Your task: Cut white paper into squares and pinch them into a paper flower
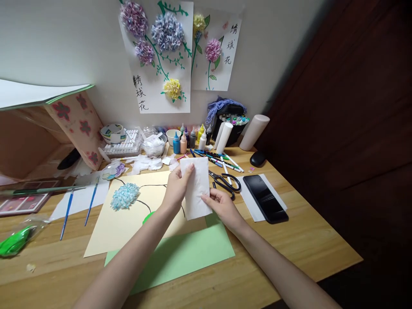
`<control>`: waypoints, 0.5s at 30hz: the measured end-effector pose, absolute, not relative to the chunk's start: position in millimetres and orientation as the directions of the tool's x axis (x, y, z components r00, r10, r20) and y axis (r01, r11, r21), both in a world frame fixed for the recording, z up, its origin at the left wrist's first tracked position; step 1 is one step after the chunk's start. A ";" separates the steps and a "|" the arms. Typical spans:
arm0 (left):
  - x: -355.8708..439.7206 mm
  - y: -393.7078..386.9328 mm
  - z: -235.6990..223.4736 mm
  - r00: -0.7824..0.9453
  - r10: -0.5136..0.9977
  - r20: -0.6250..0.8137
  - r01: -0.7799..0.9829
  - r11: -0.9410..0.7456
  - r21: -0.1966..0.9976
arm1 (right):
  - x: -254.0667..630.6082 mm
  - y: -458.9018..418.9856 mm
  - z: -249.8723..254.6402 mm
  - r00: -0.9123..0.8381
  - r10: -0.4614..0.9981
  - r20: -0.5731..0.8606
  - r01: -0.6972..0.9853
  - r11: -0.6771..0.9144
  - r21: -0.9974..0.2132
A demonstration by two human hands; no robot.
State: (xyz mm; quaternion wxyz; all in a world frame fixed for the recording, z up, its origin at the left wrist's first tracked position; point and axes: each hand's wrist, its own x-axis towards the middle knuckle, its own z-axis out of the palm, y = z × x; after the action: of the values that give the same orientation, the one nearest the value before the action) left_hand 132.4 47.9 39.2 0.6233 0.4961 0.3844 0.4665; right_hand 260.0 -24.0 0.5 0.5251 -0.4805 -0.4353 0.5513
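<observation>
Both hands hold up a white folded tissue (197,189) above the paper on the desk. My left hand (177,186) pinches its upper left side, thumb laid on the front. Lower down, my right hand (222,206) grips the right edge between thumb and fingers. Beneath them lies a cream sheet (109,231) with dark drawn stems, a fluffy light-blue flower (125,196) and a bright green patch (148,217) partly behind my left forearm. A light green sheet (186,257) lies under the cream one. Black-handled scissors (225,182) rest just beyond my right hand.
A phone (265,198) lies on white paper at right, near a black mouse (258,159). Markers (222,161), paint bottles (176,143) and a bowl of tissue scraps (153,146) line the back. Paintbrushes (66,214) and a green clay packet (16,241) are at left.
</observation>
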 end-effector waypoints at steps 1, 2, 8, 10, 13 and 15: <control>133.5 45.5 39.2 0.308 0.951 -0.035 -0.212 0.105 0.972 | 260.6 -23.5 1.2 0.035 0.997 -0.067 -0.164 -0.061 -0.985; 134.7 43.1 39.0 0.342 0.938 -0.056 -0.213 0.135 0.968 | 261.5 -22.9 1.8 0.047 0.997 -0.061 -0.162 -0.053 -0.985; 142.2 34.7 32.3 0.336 0.925 -0.176 -0.167 0.242 0.956 | 263.4 -21.3 -0.4 0.101 0.995 0.003 -0.135 0.016 -0.991; 144.1 34.3 29.1 0.309 0.933 -0.183 -0.162 0.241 0.957 | 263.6 -21.8 -1.1 0.250 0.963 0.097 -0.071 0.119 -0.990; 145.8 33.5 26.4 0.276 0.938 -0.209 -0.139 0.254 0.957 | 265.4 -22.2 0.0 0.376 0.897 0.233 0.078 0.220 -0.972; 146.6 32.5 25.8 0.273 0.938 -0.214 -0.139 0.259 0.956 | 267.2 -21.8 1.2 0.378 0.886 0.270 0.135 0.236 -0.962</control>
State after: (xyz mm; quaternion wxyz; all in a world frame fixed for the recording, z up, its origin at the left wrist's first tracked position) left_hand 146.6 32.5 25.8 0.6582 0.4508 0.4429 0.4092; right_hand 267.2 -21.8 1.2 0.6291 -0.5414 -0.4714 0.2981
